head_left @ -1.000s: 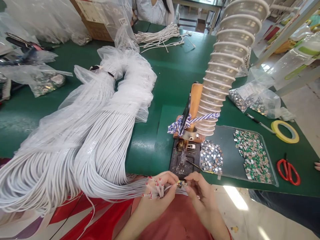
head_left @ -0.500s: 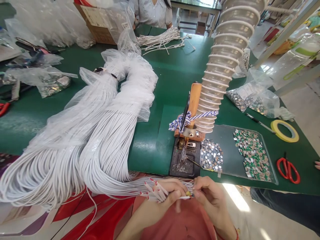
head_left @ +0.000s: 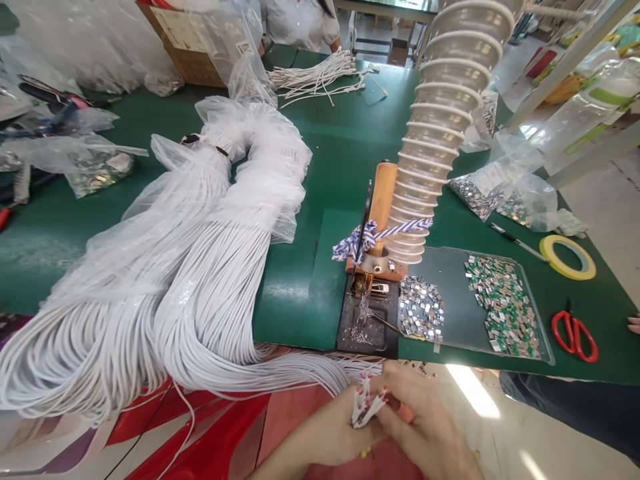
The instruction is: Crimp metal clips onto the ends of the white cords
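Note:
My left hand point(head_left: 333, 427) is closed around a bunch of thin white cables, whose stripped ends point(head_left: 367, 403) with small red tips stick up out of the fist. My right hand point(head_left: 425, 413) is pressed against it from the right, fingers curled and thumb at the cable ends. What lies between the two palms is hidden. From the hands the cables run left into a thick bundle of white cables point(head_left: 215, 293), partly wrapped in clear plastic, on the green table point(head_left: 295, 307). Just beyond my hands stands a soldering iron with a wooden handle point(head_left: 384, 193), upright over a dark base point(head_left: 367, 337).
A clear ribbed hose point(head_left: 440, 120) hangs beside the iron. Right of it lie a tray point(head_left: 455, 313) with small metal connectors point(head_left: 421, 308) and green-and-silver pieces point(head_left: 505, 307), yellow tape point(head_left: 567, 257) and red-handled scissors point(head_left: 575, 337). Across the table sits a person point(head_left: 300, 27).
My hands have come together and turned, so the cable ends that pointed left now point up. The right hand has moved onto the bunch. The view has shifted slightly.

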Demonstrator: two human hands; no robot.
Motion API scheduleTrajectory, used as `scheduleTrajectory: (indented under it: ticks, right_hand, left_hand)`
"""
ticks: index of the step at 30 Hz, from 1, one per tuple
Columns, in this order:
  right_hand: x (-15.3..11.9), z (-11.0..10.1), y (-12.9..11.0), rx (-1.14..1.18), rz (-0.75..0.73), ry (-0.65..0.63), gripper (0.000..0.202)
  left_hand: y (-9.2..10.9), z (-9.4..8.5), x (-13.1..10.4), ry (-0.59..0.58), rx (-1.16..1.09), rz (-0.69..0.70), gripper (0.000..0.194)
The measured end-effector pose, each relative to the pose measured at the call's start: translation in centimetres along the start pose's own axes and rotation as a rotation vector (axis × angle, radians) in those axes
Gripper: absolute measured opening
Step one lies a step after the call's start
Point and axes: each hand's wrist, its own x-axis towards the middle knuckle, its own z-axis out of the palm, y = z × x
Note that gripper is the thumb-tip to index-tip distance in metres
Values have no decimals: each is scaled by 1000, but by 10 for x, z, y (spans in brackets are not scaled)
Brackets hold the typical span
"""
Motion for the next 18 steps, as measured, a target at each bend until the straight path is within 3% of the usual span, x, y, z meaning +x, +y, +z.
scheduleTrajectory:
  ticks: [4,7,13,18]
  right_hand:
    - [-1,4,4,64,55,26,11]
    - [-2,1,5,159,101,79,18]
    - [-5,-3,12,276,188,154,19]
    - [-4,4,11,228,129,116,11]
  left_hand:
    - [-4,-6,-5,63,-20,84,50]
    - [-12,-11,-12,86,-42,55,60]
    - [-12,-13,-17,140,-141,11,58]
    - [-27,-11,-17,306,-321,101,52]
